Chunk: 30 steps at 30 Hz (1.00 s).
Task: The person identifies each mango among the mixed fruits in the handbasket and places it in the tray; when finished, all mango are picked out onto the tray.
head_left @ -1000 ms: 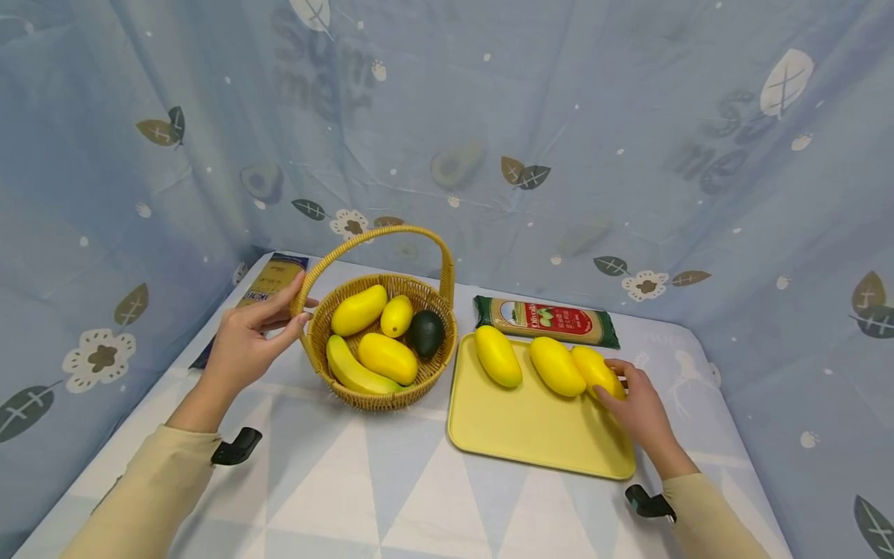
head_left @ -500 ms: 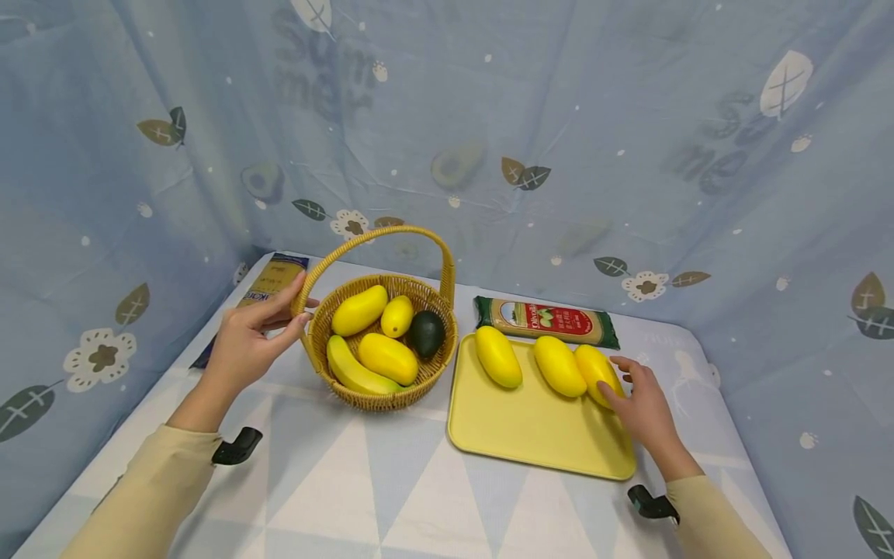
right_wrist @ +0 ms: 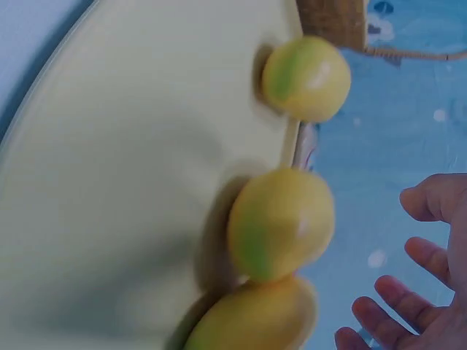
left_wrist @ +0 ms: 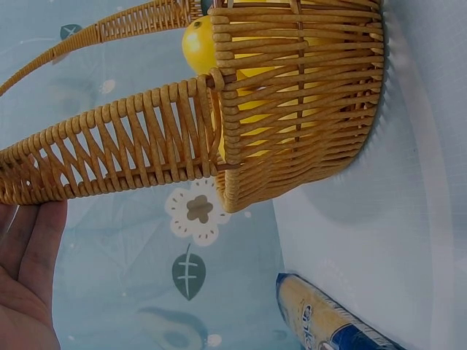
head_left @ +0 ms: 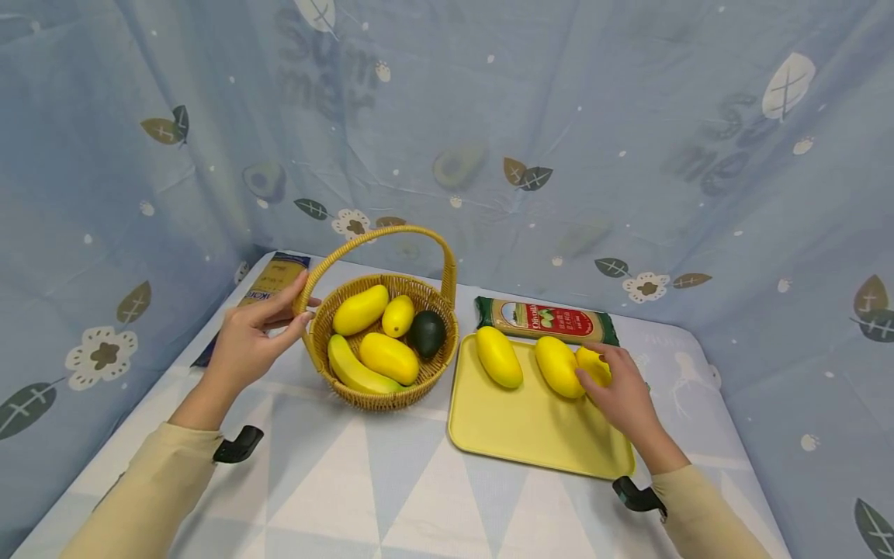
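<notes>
My left hand (head_left: 244,341) pinches the left side of the wicker basket's handle (head_left: 328,260), thumb in front and fingers behind. The basket (head_left: 380,401) stands upright with several fruits in it: two mangoes (head_left: 388,359), a lemon (head_left: 397,316), a dark green avocado (head_left: 427,334) and a banana (head_left: 352,369). On the yellow tray (head_left: 517,435) lie three mangoes in a row: left (head_left: 499,357), middle (head_left: 559,366) and right (head_left: 588,362). Over the right one hovers my right hand (head_left: 621,392), partly hiding it. In the right wrist view that hand's fingers (right_wrist: 430,259) are spread, apart from the middle mango (right_wrist: 281,224).
Behind the tray lies a green-ended pasta packet (head_left: 548,320). A blue and yellow pasta packet (head_left: 275,278) lies at the back left, partly behind my left hand. A patterned blue curtain (head_left: 447,116) encloses the table's back and sides.
My right hand first drew slightly right off the right mango, then moved left and over it, covering more of it. The left hand and basket have stayed in place.
</notes>
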Available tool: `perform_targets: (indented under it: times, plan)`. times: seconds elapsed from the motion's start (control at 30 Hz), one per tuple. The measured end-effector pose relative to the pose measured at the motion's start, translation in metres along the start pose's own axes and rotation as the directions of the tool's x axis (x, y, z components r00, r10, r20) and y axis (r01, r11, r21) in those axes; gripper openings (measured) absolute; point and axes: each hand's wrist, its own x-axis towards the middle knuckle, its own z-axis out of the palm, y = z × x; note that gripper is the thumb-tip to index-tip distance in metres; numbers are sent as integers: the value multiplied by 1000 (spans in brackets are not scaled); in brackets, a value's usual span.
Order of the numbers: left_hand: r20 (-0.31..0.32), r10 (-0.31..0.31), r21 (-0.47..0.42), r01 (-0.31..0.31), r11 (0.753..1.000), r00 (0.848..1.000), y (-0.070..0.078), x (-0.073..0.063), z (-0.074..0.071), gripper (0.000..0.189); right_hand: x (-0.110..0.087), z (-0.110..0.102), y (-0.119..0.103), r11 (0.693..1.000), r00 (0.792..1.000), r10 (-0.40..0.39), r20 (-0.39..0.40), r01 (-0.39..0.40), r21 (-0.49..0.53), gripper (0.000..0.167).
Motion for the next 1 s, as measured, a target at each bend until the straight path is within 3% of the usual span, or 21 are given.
perform_targets:
  times: [0.23, 0.47, 0.83, 1.0]
  plan:
    - [-10, 19, 4, -19, 1000, 1000, 3, 1, 1, 70, 5, 10, -38, 993, 993, -108, 53, 105, 60, 51]
    - [-2, 6, -8, -6, 1000, 1000, 2, 1, 0, 73, 12, 24, -82, 975, 969, -209, 128, 197, 99, 56]
    - [-2, 8, -11, -8, 1000, 1000, -1, 0, -1, 73, 29, 54, -145, 927, 894, -372, 250, 341, 159, 52]
    - [-4, 13, -8, -13, 1000, 1000, -2, 0, 0, 72, 39, 70, -168, 909, 842, -415, 346, 370, 190, 53]
